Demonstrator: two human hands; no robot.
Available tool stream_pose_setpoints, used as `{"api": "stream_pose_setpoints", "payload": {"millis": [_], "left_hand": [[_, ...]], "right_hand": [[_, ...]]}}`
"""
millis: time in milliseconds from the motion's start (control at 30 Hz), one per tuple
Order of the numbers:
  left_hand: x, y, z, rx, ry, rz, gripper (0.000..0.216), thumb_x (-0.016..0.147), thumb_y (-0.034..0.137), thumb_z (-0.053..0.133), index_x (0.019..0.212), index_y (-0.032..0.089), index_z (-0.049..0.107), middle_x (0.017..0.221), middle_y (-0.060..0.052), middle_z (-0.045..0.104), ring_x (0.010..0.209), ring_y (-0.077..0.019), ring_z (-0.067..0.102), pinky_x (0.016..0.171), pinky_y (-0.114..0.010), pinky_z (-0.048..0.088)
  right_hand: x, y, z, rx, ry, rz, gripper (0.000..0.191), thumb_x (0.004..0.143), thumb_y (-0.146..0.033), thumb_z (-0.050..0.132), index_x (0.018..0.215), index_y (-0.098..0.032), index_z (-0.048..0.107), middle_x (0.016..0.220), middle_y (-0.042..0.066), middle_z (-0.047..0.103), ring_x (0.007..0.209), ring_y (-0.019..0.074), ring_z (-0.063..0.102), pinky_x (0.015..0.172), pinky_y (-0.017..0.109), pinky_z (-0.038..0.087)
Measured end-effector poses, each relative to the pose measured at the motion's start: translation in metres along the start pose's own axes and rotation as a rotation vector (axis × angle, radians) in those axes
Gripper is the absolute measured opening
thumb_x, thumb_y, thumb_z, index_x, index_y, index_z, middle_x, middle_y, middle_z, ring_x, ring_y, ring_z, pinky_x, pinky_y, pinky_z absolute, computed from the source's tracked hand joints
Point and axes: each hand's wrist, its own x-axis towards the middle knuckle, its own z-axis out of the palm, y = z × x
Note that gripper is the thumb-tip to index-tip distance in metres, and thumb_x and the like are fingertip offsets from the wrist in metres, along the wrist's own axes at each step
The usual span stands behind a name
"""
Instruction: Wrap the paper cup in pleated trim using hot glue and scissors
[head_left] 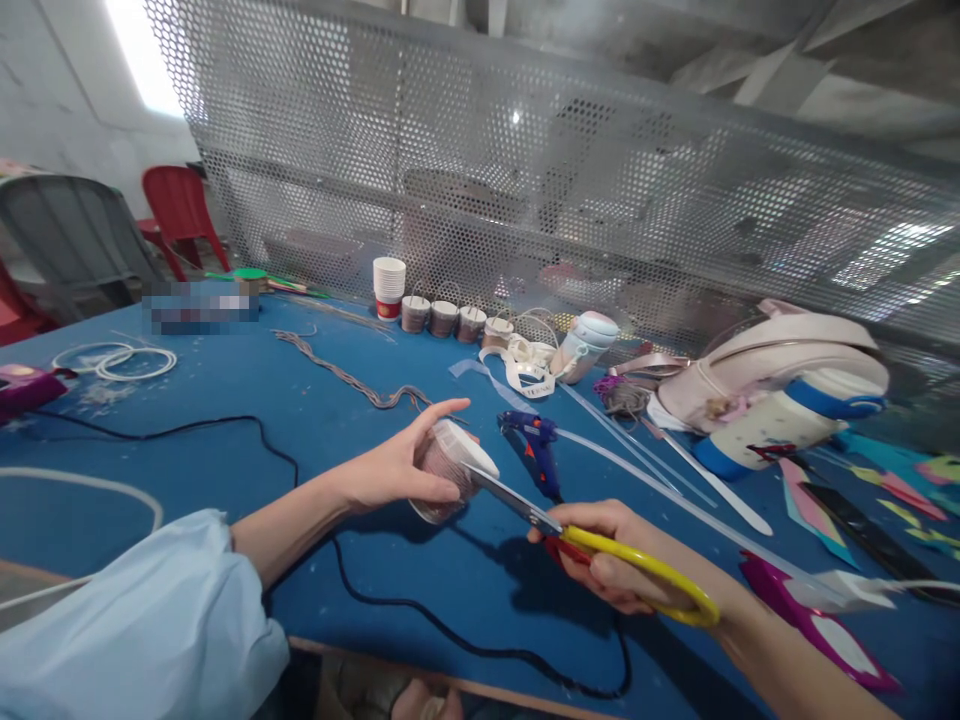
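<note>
Cup [444,460] in left hand [396,464], thumb across side

Gray chair [71,222] near red chair [178,203]; pale bag [688,388] (blue-capped bottle [776,425] just beside it) before perforated screen [480,130].

We cannot see most fingers of the left hand [397,465], hidden behind the string-wrapped cup [442,462]. The right hand [615,565] covers part of the scissors' red handle [571,556]. Pixelation masks something on the table's far left [201,308]. The left edge cuts off a purple device [30,388] and a red chair [16,312]. Behind the perforated panel [337,150], we make out only blurred shapes.
</note>
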Motion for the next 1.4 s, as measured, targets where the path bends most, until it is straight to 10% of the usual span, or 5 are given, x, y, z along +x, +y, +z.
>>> {"api": "stream_pose_setpoints", "payload": {"millis": [933, 1400], "left_hand": [[0.001, 0.001, -0.003, 0.09, -0.073, -0.054, 0.098, 0.059, 0.016, 0.079, 0.142, 0.028, 0.028, 0.125, -0.007, 0.054, 0.108, -0.0209, 0.056, 0.097, -0.038, 0.043], [0.001, 0.004, -0.008, 0.158, -0.018, -0.016, 0.099, 0.059, 0.017, 0.079, 0.143, 0.027, 0.029, 0.128, -0.009, 0.054, 0.109, -0.0214, 0.058, 0.093, -0.034, 0.047]], "right_hand": [[0.006, -0.009, -0.009, -0.04, -0.064, 0.057, 0.064, 0.07, -0.063, 0.07, 0.11, -0.015, 0.057, 0.067, -0.007, 0.037, 0.043, 0.0005, 0.023, 0.034, 0.013, 0.022], [0.0, -0.025, -0.008, -0.636, 0.041, -0.028, 0.063, 0.072, -0.068, 0.062, 0.104, -0.014, 0.067, 0.064, -0.002, 0.043, 0.057, 0.0102, 0.033, 0.049, 0.021, 0.029]]}}
